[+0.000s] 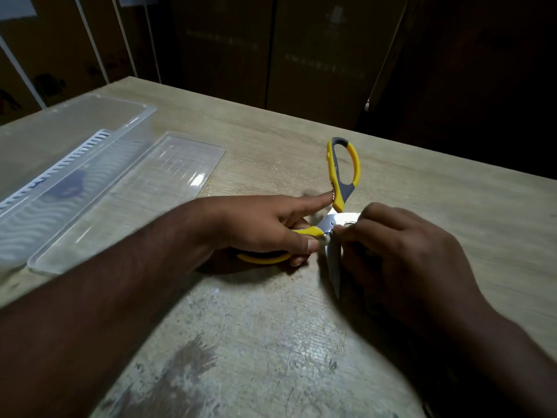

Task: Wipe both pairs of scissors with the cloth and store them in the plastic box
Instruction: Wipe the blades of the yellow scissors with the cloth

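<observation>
A pair of yellow-and-grey scissors (pixel 345 182) lies spread wide open on the wooden table (pixel 271 131). My left hand (pixel 256 224) grips the near yellow handle, with its index finger stretched out to touch the far handle. My right hand (pixel 407 254) is curled over the blades by the pivot and pinches the metal there. One blade (pixel 334 267) points toward me; the other is mostly hidden under my right hand. I see no cloth plainly. The clear plastic box (pixel 132 116) stands at the left, with a dark blurred shape (pixel 70 185) inside.
The box's clear lid (pixel 168 170) lies flat on the table just right of the box. A white slotted insert (pixel 60 167) sits in the box. The near tabletop is scuffed and stained. Dark cabinets stand behind the table's far edge.
</observation>
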The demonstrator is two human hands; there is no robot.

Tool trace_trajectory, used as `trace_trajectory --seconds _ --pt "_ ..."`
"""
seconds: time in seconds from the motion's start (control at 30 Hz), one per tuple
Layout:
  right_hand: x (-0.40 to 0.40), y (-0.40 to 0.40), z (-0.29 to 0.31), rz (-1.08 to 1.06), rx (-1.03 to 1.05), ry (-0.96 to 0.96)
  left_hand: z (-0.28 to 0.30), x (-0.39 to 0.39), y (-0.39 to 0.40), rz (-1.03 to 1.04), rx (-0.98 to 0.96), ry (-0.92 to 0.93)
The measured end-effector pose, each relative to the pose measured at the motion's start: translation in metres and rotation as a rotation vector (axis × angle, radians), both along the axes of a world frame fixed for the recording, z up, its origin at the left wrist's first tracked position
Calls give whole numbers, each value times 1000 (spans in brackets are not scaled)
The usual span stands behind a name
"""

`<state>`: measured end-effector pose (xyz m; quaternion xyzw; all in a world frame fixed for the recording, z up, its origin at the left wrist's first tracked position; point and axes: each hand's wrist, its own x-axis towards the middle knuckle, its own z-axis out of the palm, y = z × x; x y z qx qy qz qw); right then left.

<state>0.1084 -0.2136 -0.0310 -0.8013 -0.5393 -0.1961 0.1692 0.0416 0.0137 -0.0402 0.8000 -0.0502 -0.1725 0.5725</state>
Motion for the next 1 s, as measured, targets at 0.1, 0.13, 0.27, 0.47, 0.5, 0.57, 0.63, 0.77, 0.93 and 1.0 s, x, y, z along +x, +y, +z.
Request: trace_trajectory --seconds 0.1,0.13,0.27,0.47,0.5,0.57,0.63,0.77,0.93,1.0 --pt "5 -10 -3 74 -65 125 -2 0 0 22 -15 1" --pt "6 -15 -3 88 -104 165 -1 0 0 30 -10 6" --pt "10 -27 5 93 -40 193 2 -2 -3 40 -3 -6" --pt "9 -30 7 -48 61 262 4 -3 -1 43 1 -10" --pt "5 -27 5 -57 64 244 4 -3 0 43 6 -7" --pt "-5 -18 -1 -54 114 207 3 -2 0 41 10 0" --pt "-11 -10 -5 -11 138 148 3 -1 0 42 -4 5" --pt "-17 -7 -7 -49 7 77 2 0 -1 53 -20 17" --pt "-15 -10 -9 -25 17 108 1 2 0 42 21 9" --pt "-10 -8 -7 -50 26 106 2 2 0 21 17 15"
